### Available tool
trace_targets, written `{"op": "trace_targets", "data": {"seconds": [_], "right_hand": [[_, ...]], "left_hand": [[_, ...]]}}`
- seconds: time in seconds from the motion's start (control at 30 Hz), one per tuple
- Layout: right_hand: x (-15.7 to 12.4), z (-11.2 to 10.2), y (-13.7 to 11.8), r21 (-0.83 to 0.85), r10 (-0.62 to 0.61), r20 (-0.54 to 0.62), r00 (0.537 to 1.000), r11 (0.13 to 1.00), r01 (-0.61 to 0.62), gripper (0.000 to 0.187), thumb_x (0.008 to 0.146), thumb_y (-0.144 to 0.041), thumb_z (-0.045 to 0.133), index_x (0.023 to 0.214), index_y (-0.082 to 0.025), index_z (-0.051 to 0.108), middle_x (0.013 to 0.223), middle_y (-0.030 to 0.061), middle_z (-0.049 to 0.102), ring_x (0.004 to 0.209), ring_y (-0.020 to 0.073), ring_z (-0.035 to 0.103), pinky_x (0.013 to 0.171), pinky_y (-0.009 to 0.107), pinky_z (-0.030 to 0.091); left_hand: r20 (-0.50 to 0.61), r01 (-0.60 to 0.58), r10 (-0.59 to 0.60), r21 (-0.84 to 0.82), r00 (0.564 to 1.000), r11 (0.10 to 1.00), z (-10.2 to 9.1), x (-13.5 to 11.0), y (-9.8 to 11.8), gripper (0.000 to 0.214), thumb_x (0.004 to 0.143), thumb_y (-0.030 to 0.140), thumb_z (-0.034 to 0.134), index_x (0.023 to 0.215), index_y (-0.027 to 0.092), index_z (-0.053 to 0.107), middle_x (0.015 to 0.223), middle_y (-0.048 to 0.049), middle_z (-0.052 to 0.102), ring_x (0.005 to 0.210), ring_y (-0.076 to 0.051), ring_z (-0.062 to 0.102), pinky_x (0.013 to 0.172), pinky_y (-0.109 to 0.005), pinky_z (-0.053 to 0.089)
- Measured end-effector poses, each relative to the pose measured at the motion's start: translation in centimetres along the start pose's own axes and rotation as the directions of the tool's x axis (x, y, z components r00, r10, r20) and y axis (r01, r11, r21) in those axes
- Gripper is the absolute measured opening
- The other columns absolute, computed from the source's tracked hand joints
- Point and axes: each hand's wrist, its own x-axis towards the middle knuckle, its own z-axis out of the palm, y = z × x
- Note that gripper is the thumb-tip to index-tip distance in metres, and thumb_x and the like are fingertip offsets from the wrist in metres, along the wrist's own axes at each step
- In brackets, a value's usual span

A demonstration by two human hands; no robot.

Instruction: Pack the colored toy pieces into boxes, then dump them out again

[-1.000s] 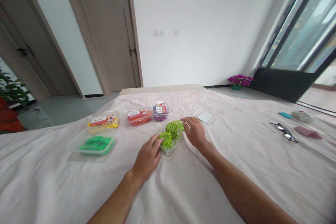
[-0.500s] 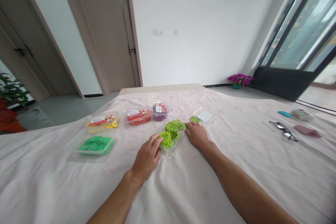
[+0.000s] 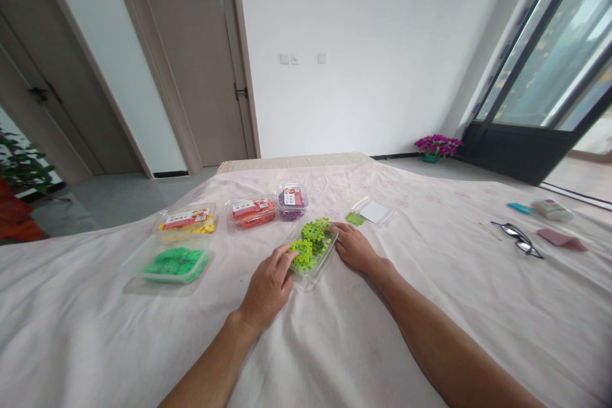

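In front of me a clear plastic box (image 3: 313, 277) holds lime-green snowflake-like building pieces (image 3: 316, 229). My left hand (image 3: 270, 277) grips the box's near left side, with its fingers curled over the rim by the pieces. At the far right rim is my right hand (image 3: 352, 245), its fingers bent together and the tips partly hidden against the box and pieces. What they hold, if anything, I cannot make out. A single lime-green piece (image 3: 354, 218) lies on the cloth just beyond the right hand, beside a clear lid (image 3: 375, 211) with a white label.
Left of the hands stand boxes of green pieces (image 3: 174, 264), yellow pieces (image 3: 206, 224), orange pieces (image 3: 258, 220) and purple pieces (image 3: 292, 211). Glasses (image 3: 519, 241), a pink cloth (image 3: 560, 239) and a tissue pack (image 3: 552, 209) lie right on the pale tablecloth (image 3: 430, 255).
My right hand has shifted slightly left, closer over the box's rim, uncovering more of the loose lime-green piece. My left hand stays where it was.
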Motion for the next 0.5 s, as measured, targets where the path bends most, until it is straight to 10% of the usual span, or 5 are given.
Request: {"op": "trace_targets", "data": {"seconds": [0.5], "right_hand": [[-0.17, 0.34, -0.29, -0.071, 0.102, -0.026, 0.994, 0.992, -0.104, 0.037, 0.099, -0.026, 0.039, 0.131, -0.022, 0.057, 0.14, 0.0077, 0.054, 0.126, 0.0212, 0.049, 0.105, 0.032, 0.033]], "left_hand": [[0.017, 0.023, -0.023, -0.008, 1.0, 1.0, -0.19, -0.04, 0.02, 0.057, 0.08, 0.002, 0.051, 0.131, 0.027, 0.047, 0.137, -0.0075, 0.051, 0.12, -0.023, 0.057, 0.102, -0.042, 0.05]]}}
